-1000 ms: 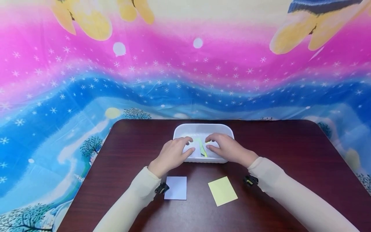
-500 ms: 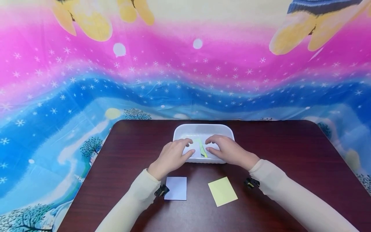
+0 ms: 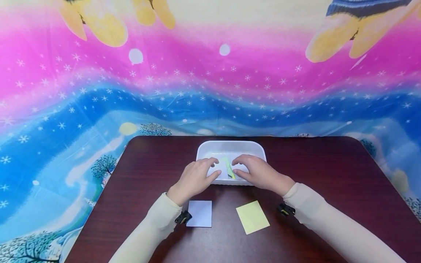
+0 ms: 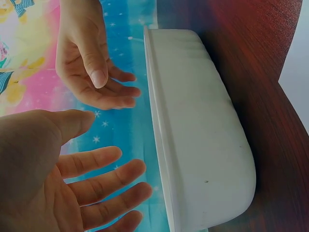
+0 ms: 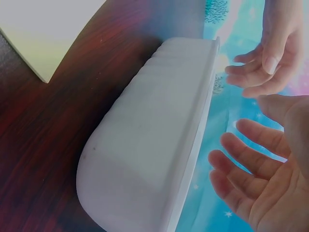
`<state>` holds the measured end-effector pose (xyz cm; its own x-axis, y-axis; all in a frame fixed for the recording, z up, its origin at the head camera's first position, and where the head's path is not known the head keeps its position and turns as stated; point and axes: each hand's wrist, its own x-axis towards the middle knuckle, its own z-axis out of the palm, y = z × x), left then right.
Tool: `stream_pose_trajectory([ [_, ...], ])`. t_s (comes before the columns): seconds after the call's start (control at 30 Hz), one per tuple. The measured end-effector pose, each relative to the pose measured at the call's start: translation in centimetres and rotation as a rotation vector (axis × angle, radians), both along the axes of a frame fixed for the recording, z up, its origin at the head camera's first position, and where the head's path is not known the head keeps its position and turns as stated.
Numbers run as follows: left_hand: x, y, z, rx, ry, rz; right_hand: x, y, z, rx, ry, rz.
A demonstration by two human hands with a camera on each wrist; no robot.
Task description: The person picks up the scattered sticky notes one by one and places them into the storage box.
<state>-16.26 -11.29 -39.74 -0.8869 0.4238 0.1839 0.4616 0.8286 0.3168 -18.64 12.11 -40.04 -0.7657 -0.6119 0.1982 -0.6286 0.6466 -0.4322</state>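
A white plastic tub stands near the table's back edge. My left hand hovers over its left side, fingers loosely bent and holding nothing. Over the right side is my right hand, likewise holding nothing. Both wrist views show the hands above the tub's rim, apart from it and from each other. Between them, flat pale and yellow-green pieces lie inside the tub; the hands partly hide them, and their kind is unclear. In front of the tub lie a lilac square sticky-note pad and a tilted yellow one.
The dark red-brown wooden table has rounded back corners. Behind it hangs a printed cloth in pink and blue with snowflakes. Black wrist mounts sit below both cream sleeves, the left one overlapping the lilac pad's edge in view.
Both hands have sunk very slightly toward the person in the head view. The right hand has also drifted a little left. The tub and both pads look unmoved.
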Motion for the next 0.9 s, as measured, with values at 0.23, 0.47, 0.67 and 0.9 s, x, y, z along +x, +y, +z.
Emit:
stream_pose_trajectory([
  [0.23, 0.1, 0.0, -0.1, 0.003, 0.006, -0.003, 0.4, -0.1, 0.2, 0.003, 0.001, 0.011],
  [0.47, 0.4, -0.1, -0.1, 0.001, 0.006, -0.002, 0.8, -0.2, 0.0, -0.001, 0.029, 0.021],
  [0.67, 0.6, -0.2, -0.1, 0.017, -0.006, -0.01, 1.2, -0.1, -0.1, -0.002, 0.047, 0.024],
  [0.9, 0.9, -0.6, -0.2, 0.011, 0.006, 0.006, 1.7, -0.1, -0.1, 0.017, 0.042, 0.011],
])
